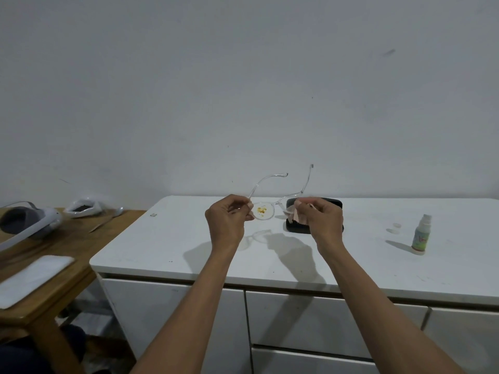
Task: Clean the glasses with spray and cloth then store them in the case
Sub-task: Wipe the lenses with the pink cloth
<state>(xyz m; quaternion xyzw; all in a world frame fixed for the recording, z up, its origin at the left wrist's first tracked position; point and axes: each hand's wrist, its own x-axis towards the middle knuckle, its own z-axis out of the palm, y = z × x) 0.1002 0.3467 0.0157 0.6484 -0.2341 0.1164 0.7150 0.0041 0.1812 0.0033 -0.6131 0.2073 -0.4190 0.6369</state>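
Note:
Clear-framed glasses (263, 210) are held up above the white cabinet top (172, 238), temples open and pointing away from me. A yellow smear sits on the left lens. My left hand (229, 221) pinches the frame's left corner. My right hand (324, 220) presses a pink cloth (295, 215) onto the right lens, which is mostly hidden. Behind my right hand lies the open black case (333, 204) on the cabinet top. The small spray bottle (420, 234) stands upright at the right, apart from both hands.
Two small clear caps (394, 228) lie left of the spray bottle. A wooden table (54, 255) at the left holds a white headset (29, 222), a white pad (32, 279) and a plastic bag (83, 207). Drawers (310, 319) front the cabinet below.

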